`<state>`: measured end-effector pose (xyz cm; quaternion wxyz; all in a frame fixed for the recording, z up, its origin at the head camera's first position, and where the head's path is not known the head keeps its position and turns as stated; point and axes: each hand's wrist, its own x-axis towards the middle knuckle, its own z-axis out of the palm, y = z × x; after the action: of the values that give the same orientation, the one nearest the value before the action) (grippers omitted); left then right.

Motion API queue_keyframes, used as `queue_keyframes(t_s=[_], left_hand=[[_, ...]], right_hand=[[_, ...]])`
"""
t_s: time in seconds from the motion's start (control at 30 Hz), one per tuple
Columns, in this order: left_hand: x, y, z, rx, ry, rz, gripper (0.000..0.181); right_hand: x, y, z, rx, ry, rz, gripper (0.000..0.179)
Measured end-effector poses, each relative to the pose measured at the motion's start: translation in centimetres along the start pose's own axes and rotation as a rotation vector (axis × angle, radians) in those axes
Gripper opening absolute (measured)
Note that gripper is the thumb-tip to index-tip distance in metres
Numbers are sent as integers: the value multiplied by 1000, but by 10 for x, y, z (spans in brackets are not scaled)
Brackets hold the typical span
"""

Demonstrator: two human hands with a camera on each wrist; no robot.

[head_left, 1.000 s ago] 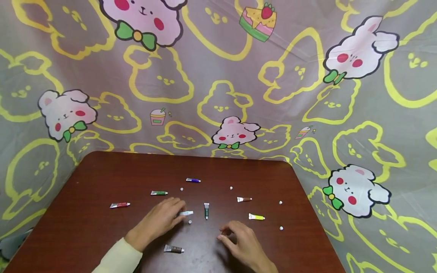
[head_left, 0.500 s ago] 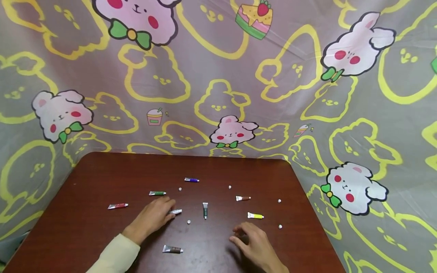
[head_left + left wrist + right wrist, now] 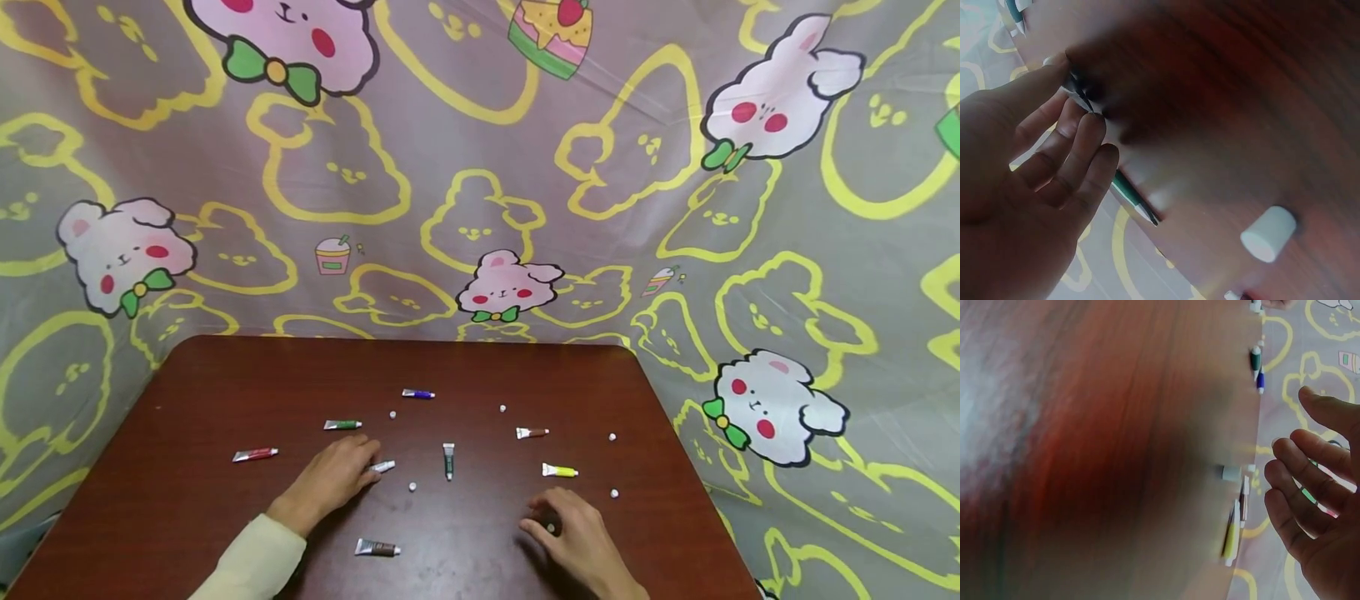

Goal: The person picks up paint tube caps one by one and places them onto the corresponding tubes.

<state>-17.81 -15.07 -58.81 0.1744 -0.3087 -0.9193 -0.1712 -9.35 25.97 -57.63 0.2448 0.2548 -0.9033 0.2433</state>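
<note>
My left hand (image 3: 333,475) pinches a small silvery-white paint tube (image 3: 383,466) between thumb and fingertips, low over the table. In the left wrist view, the fingers mostly hide that tube. A green paint tube (image 3: 342,425) lies just beyond this hand, and a white cap (image 3: 1269,234) shows on the wood in the left wrist view. My right hand (image 3: 577,533) hovers at the right with loosely bent fingers, holding nothing. A small white cap (image 3: 551,527) shows in the gap between its thumb and fingers. Beyond it lies a yellow paint tube (image 3: 560,471).
Other paint tubes lie scattered on the brown table (image 3: 450,575): red (image 3: 255,454), blue (image 3: 417,394), dark green (image 3: 448,461), brown (image 3: 532,432) and dark brown (image 3: 377,547). Several loose caps, one a white cap (image 3: 412,487), lie among them. A patterned curtain (image 3: 480,167) surrounds the table.
My left hand has drawn the silvery-white tube to the left, away from the loose cap. My right hand has moved to the right, and a cap now shows within its curve.
</note>
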Motion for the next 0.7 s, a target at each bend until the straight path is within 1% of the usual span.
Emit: queue_keyframes(t_s=[0.03, 0.17, 0.2, 0.27, 0.33, 0.47, 0.53, 0.7], left_hand=[[1, 3, -4, 0, -10, -5, 36], [1, 3, -1, -3, 31, 19, 38], [3, 4, -2, -1, 32, 19, 38], [6, 7, -5, 1, 15, 11, 34], [11, 14, -13, 8, -11, -6, 32], [20, 21, -16, 33, -38, -6, 28], [25, 24, -16, 47, -41, 5, 29], [38, 31, -11, 43, -44, 48, 28]], right_hand=[[0, 1, 0, -7, 0, 3, 33], [-2, 3, -2, -39, -7, 15, 34], [-2, 3, -2, -45, -11, 20, 34], [-3, 4, -3, -57, -17, 26, 35], [-5, 6, -4, -67, -22, 35, 37], [-8, 8, -6, -86, -35, 47, 39], [-10, 10, -7, -94, -41, 49, 40], [-13, 12, -8, -115, -52, 43, 40]])
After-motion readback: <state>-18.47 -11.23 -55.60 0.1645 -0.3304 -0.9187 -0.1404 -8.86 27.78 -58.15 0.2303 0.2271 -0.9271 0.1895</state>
